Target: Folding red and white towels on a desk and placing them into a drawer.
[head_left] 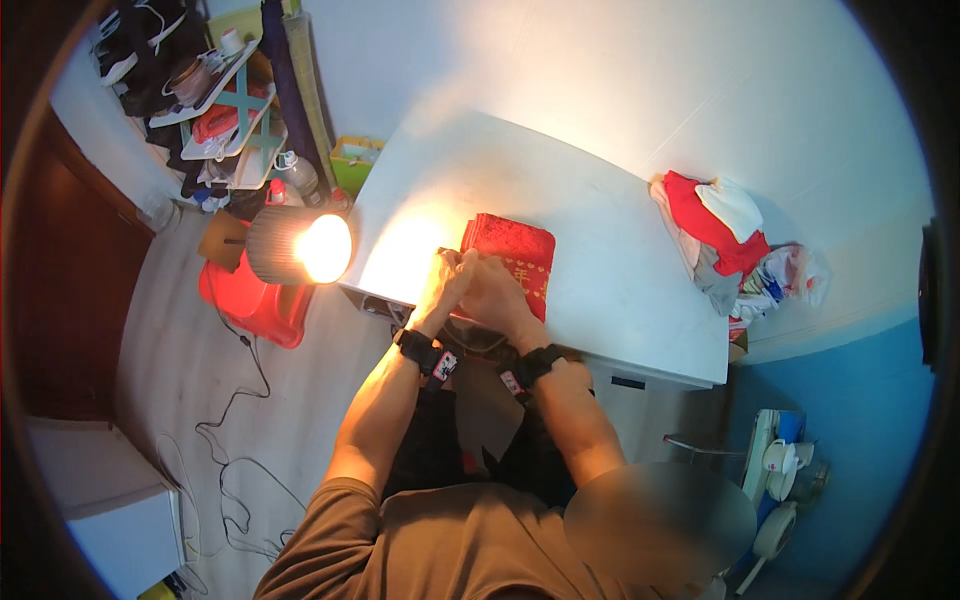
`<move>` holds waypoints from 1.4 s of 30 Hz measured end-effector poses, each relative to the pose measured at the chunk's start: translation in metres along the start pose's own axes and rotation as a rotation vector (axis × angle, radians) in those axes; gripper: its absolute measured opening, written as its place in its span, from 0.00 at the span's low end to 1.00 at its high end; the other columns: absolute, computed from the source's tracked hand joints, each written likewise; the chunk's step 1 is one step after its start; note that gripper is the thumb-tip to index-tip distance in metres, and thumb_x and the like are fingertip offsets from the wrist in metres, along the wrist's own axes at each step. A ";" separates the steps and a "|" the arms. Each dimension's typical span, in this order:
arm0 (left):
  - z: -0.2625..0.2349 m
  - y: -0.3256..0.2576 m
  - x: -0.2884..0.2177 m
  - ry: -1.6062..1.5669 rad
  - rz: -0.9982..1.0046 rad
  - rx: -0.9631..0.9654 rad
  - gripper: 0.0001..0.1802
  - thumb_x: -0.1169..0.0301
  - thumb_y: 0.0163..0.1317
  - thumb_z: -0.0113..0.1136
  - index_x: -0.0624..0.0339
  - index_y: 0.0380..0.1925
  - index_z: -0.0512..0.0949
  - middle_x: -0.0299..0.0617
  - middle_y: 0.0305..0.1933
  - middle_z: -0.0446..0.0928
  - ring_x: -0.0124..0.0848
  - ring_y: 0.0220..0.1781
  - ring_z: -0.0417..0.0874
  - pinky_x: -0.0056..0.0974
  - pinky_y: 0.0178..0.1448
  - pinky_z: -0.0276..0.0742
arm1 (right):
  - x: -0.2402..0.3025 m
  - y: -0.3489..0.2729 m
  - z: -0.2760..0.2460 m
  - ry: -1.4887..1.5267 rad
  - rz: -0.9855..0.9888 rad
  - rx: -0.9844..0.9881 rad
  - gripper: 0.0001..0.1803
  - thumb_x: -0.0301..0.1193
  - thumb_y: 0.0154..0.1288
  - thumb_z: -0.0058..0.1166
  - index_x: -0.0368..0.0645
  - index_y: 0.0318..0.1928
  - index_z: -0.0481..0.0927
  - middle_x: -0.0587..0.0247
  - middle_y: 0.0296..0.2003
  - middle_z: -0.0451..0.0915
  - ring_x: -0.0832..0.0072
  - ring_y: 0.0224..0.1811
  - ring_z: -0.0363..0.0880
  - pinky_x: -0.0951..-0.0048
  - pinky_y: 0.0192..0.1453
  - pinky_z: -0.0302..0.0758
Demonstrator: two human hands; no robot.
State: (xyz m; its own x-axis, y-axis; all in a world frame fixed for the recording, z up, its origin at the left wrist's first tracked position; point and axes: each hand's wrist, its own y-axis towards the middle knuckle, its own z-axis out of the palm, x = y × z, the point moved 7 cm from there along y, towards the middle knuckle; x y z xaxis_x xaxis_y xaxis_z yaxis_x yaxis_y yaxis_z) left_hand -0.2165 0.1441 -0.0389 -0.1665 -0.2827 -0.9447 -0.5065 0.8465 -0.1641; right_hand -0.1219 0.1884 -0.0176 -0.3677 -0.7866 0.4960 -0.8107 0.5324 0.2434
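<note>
On the white table (620, 270) lies a flat, roughly rectangular red piece (515, 240) with gold print; whether it is cloth or a packet I cannot tell. My left hand (450, 275) and my right hand (495, 292) meet over its near left corner. The fingers of both are drawn together in a pinch, fingertips touching or almost so. Anything between them is too small or hidden to make out. The right hand covers part of the red piece's lower edge. Black straps circle both wrists.
A lit lamp (300, 246) glares left of the table, near a red plastic stool (262, 305). Cables (225, 450) trail over the floor. Folded clothes (710, 225) are heaped at the table's right end by the wall. A loaded shelf rack (235, 110) stands far left.
</note>
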 end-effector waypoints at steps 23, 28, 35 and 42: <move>0.012 0.000 -0.016 0.453 0.180 -0.334 0.15 0.77 0.57 0.55 0.69 0.44 0.69 0.64 0.47 0.69 0.60 0.47 0.74 0.55 0.50 0.71 | -0.033 0.017 -0.006 -0.456 0.001 0.032 0.29 0.45 0.70 0.39 0.46 0.67 0.64 0.53 0.70 0.59 0.54 0.75 0.51 0.47 0.73 0.48; 0.011 0.000 -0.016 0.420 0.224 -0.325 0.15 0.79 0.55 0.55 0.68 0.43 0.68 0.64 0.46 0.69 0.61 0.46 0.74 0.55 0.49 0.72 | -0.029 0.002 -0.037 -0.132 -0.024 -0.129 0.34 0.37 0.62 0.56 0.43 0.68 0.63 0.44 0.69 0.58 0.51 0.72 0.55 0.49 0.72 0.54; 0.015 0.004 -0.008 0.397 0.199 -0.268 0.17 0.75 0.55 0.55 0.69 0.45 0.70 0.65 0.47 0.70 0.61 0.48 0.74 0.57 0.52 0.71 | -0.038 -0.060 -0.077 -0.015 0.255 -0.510 0.49 0.26 0.51 0.67 0.34 0.70 0.52 0.37 0.59 0.69 0.44 0.63 0.67 0.54 0.65 0.67; 0.014 -0.009 -0.002 0.307 0.095 -0.229 0.20 0.71 0.53 0.60 0.70 0.45 0.70 0.63 0.48 0.71 0.57 0.47 0.76 0.52 0.52 0.73 | -0.039 -0.082 -0.049 1.574 0.645 -0.352 0.28 0.16 0.49 0.59 0.34 0.55 0.72 0.58 0.43 0.82 0.70 0.44 0.82 0.69 0.50 0.79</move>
State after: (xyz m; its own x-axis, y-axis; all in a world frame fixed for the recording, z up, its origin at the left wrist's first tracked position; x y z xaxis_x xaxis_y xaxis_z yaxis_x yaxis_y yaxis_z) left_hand -0.2001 0.1432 -0.0396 -0.4496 -0.3586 -0.8181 -0.6461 0.7630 0.0206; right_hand -0.0192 0.1908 -0.0163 0.3667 0.4801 0.7969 -0.5162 0.8176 -0.2550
